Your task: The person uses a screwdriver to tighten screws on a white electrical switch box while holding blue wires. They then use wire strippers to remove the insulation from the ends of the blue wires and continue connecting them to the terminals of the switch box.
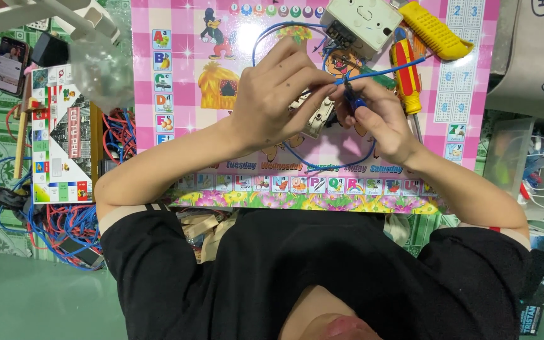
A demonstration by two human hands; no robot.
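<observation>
Hands [278, 101] w/ blue wire [379, 72], socket part [315, 118]

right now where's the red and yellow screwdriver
In the head view the red and yellow screwdriver lies on the pink board, just beyond the right hand, beside the yellow tool.

Both hands, left [272, 101] and right [373, 116], pinch a blue wire [382, 70] over a pink board [190, 38].
</observation>
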